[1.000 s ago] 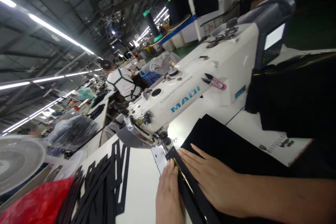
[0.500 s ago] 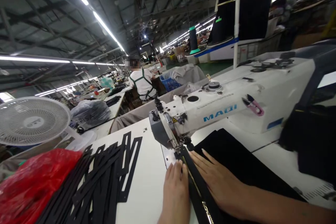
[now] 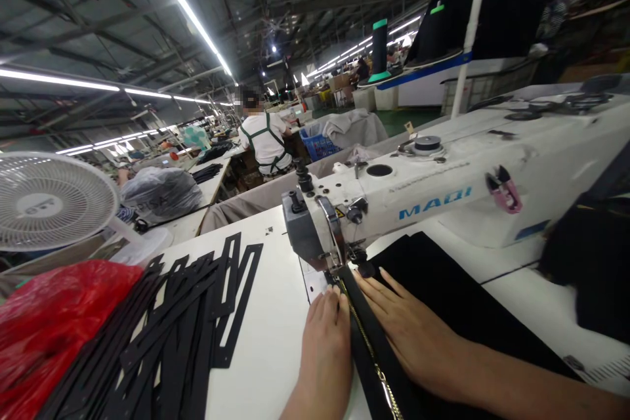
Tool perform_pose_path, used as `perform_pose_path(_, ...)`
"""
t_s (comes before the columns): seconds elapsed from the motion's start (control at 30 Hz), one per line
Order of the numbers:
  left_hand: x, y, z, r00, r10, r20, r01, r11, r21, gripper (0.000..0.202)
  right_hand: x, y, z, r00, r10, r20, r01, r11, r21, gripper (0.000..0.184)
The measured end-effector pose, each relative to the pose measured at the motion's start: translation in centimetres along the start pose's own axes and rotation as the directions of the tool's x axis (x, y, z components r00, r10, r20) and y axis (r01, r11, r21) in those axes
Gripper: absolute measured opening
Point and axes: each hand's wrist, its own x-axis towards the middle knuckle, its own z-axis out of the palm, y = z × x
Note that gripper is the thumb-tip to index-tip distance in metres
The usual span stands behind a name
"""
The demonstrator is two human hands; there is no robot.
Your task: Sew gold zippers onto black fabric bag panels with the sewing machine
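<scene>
A black zipper (image 3: 367, 341) with gold teeth runs from the lower edge of the view up under the presser foot of a white sewing machine (image 3: 374, 200). Its gold pull (image 3: 386, 388) lies toward me. Along the zipper's left edge, my left hand (image 3: 327, 341) has its fingers bent and pressed together on the tape, just short of the foot; its thumb is hidden. My right hand (image 3: 411, 328) lies flat with fingers stretched, pressing on the black fabric (image 3: 443, 282) beside the zipper's right edge.
Black slotted strips (image 3: 184, 335) are piled on the white table (image 3: 266, 335) at left, against a red plastic bag (image 3: 63, 321). A white fan (image 3: 54, 203) stands behind. Pink thread snips (image 3: 504, 191) rest on the machine. Another person (image 3: 266, 141) sits farther back.
The zipper and its pull have moved slightly toward the presser foot, with both hands still beside it. My view has shifted a little, so the machine appears farther right.
</scene>
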Motion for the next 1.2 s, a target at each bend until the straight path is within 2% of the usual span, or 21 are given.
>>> perform_pose_path(0.27, 0.1, 0.3, -0.4, 0.997, -0.037, 0.07, 0.041, 0.998, -0.048, 0.031, -0.1, -0.2, 0.3, 0.997, 0.055, 0.058, -0.054, 0.998, -0.017, 0.052)
perform_pose_path(0.43, 0.4, 0.9, -0.7, 0.987, -0.092, 0.134, 0.102, 0.992, -0.069, 0.032, -0.1, 0.5, 0.1, 0.994, 0.019, 0.103, -0.019, 1.0, -0.006, 0.052)
perform_pose_path(0.67, 0.5, 1.1, -0.9, 0.976, -0.109, 0.187, 0.129, 0.987, -0.101, 0.033, -0.3, 0.6, 0.1, 0.996, 0.004, 0.089, -0.002, 1.0, -0.019, 0.053)
perform_pose_path(0.93, 0.5, 0.7, -0.7, 0.98, -0.079, 0.182, 0.098, 0.991, -0.096, 0.032, -0.3, 0.1, 0.2, 0.993, 0.058, 0.104, -0.054, 0.998, -0.035, 0.053)
perform_pose_path(1.1, 0.5, 0.8, -0.8, 0.98, -0.092, 0.179, 0.113, 0.988, -0.108, 0.031, -0.3, 0.3, 0.1, 0.992, 0.049, 0.12, -0.043, 0.998, -0.049, 0.053)
perform_pose_path(1.2, 0.6, 1.0, -0.9, 0.972, -0.099, 0.212, 0.125, 0.985, -0.117, 0.031, -0.3, 0.4, 0.1, 0.993, 0.032, 0.112, -0.026, 0.998, -0.054, 0.053)
